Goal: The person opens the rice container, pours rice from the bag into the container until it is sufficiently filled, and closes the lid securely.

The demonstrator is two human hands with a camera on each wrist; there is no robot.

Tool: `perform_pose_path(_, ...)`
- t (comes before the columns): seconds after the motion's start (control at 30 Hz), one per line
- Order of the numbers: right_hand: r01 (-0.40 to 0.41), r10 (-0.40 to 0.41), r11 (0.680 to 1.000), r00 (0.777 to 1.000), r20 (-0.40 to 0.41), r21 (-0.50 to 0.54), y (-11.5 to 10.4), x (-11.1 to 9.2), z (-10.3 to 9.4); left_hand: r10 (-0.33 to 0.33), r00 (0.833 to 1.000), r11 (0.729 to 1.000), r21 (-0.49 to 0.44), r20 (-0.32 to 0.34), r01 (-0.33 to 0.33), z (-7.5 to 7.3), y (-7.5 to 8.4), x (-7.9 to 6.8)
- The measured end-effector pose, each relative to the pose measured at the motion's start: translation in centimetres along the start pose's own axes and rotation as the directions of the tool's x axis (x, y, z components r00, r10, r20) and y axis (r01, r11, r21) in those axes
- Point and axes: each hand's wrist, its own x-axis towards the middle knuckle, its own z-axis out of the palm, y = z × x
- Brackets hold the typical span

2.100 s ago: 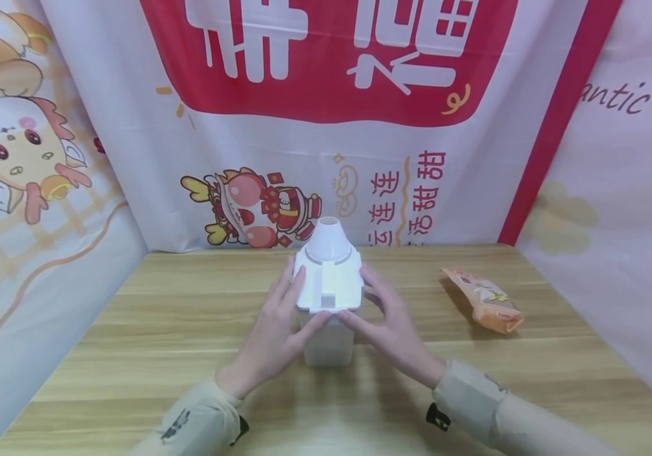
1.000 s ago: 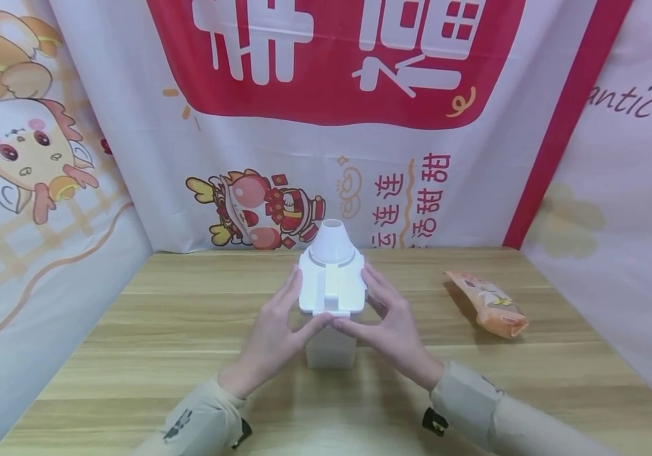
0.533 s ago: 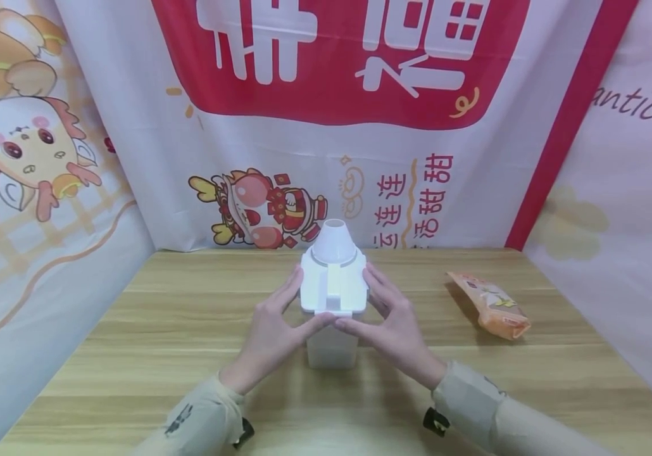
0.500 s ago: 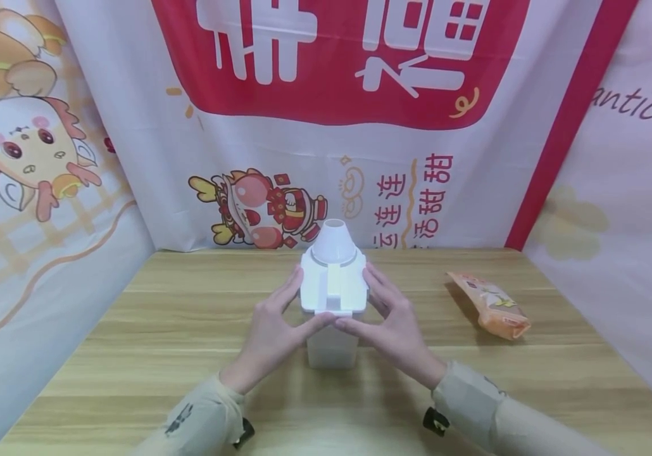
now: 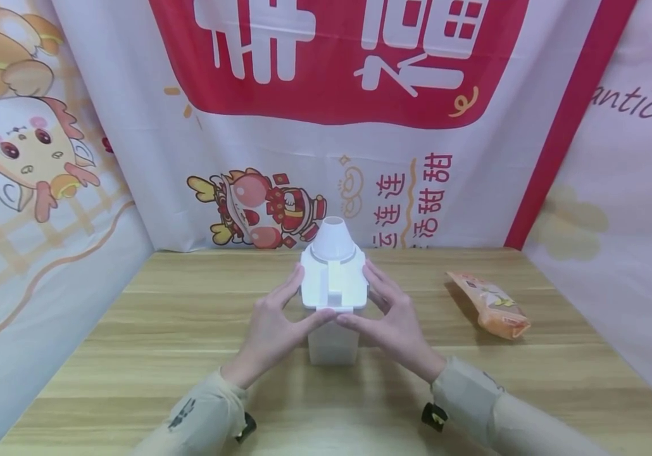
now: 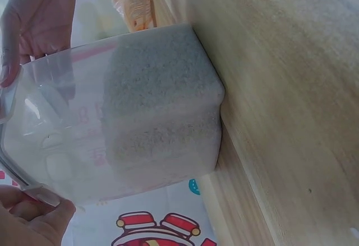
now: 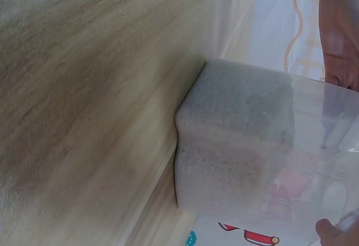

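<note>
A translucent storage container (image 5: 333, 345) stands upright on the wooden table, partly filled with small pale grains (image 6: 160, 72). On top is a white lid (image 5: 350, 285) with a cone-shaped spout (image 5: 332, 242). My left hand (image 5: 271, 323) grips the lid's left side, and my right hand (image 5: 397, 323) grips its right side. Both thumbs press on the front edge, their tips nearly meeting. In the left wrist view, the container's base rests on the tabletop. The far fingertips are partly hidden by the lid in the head view.
An orange snack-like pouch (image 5: 494, 305) lies on the table (image 5: 189, 316) to the right. Printed cloth (image 5: 280, 145) hangs behind the table and along both sides.
Compared with about two seconds ago, my thumb tips are closer together at the lid's front edge. The head view has shifted slightly. The container stays between both hands.
</note>
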Motion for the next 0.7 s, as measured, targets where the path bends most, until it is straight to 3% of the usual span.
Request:
perform_pose_path(0.2,-0.022,0.022,1.000,1.000,0.009,-0.018,-0.3,0.3,-0.1,-0.012,1.000,1.000,-0.006,0.010,0.012,0.1,-0.1,0.3)
perform_pose_path(0.47,-0.027,0.028,1.000,0.999,0.024,-0.014,-3.0,0.6,-0.4,-0.051,0.998,0.999,-0.007,0.047,0.051,0.3,-0.4,0.9)
perform_pose_path(0.7,-0.014,0.014,1.000,0.999,0.029,-0.014,-3.0,1.1,-0.6,-0.063,0.996,0.998,-0.025,0.064,0.065,0.4,-0.5,1.5)
